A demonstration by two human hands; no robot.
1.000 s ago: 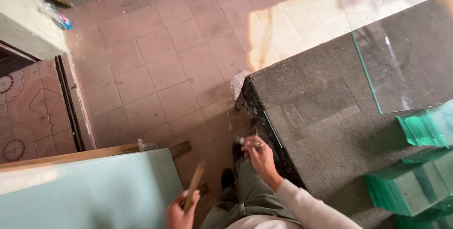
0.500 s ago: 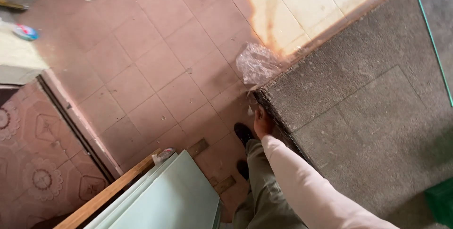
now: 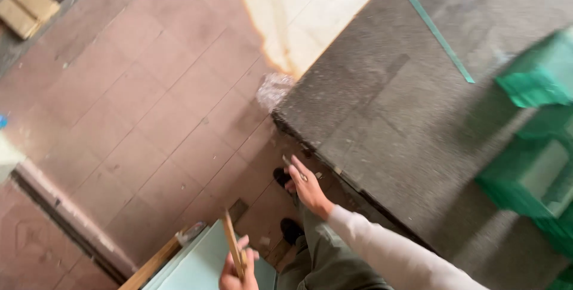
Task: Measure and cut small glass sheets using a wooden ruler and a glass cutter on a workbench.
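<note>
Between thumb and fingers of right hand (image 3: 307, 183): small slim tool (image 3: 295, 168), pinched, beside grey table edge (image 3: 334, 170). Below, left hand (image 3: 239, 269) clenched around wooden stick (image 3: 231, 243), upright over pale green sheet (image 3: 203, 266). Best kept firmly gripped, tip clear of stacked green glass (image 3: 531, 146) farther right.

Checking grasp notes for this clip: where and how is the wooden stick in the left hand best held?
Low on its shaft, from the side, fingers wrapped around. The wooden stick is thin, straight and stands nearly upright, and the left hand already grips its lower end, leaving the upper part free. The right hand holds a small tool by the grey table edge.
</note>
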